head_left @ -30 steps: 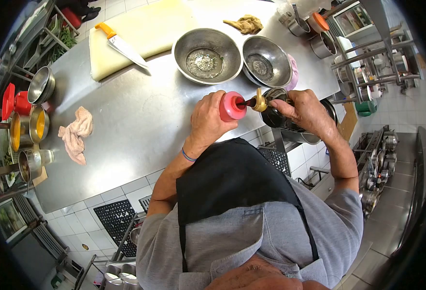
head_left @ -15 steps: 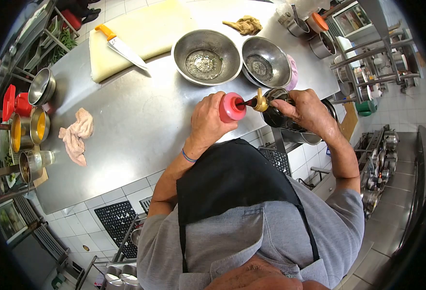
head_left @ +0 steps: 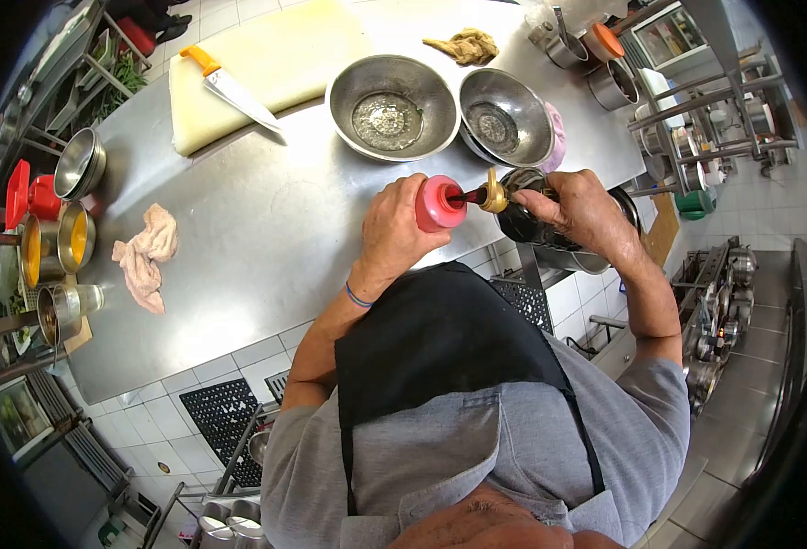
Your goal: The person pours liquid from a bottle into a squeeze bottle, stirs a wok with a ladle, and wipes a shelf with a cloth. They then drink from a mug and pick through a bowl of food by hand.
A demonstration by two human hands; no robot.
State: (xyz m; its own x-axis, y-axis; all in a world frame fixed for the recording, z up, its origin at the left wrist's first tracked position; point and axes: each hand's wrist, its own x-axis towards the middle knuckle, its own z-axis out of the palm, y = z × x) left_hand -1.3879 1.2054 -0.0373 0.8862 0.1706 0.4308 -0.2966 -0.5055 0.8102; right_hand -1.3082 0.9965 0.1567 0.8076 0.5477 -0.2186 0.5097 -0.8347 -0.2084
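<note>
My left hand [head_left: 392,220] is wrapped round a red squeeze bottle [head_left: 441,216], its open top facing up. A large dark bottle [head_left: 521,221] with a gold-coloured neck lies tipped in the grip of my right hand [head_left: 592,216]. From that neck, dark liquid [head_left: 468,196] runs into the top of the squeeze bottle. Both are held over the front edge of the steel table [head_left: 266,229]. Just beyond them stand a wide metal bowl [head_left: 435,102], wet inside, and a second metal bowl [head_left: 533,112].
On the left, a knife [head_left: 242,98] with an orange handle rests against a pale cutting board [head_left: 312,46]. A crumpled pinkish cloth [head_left: 152,247] lies nearer me. A brownish cloth [head_left: 468,46] and several pots [head_left: 610,87] are at the back right. Metal bowls [head_left: 81,165] line the left edge.
Almost nothing differs. Dark liquid still flows between the two bottles, and both hands keep their places.
</note>
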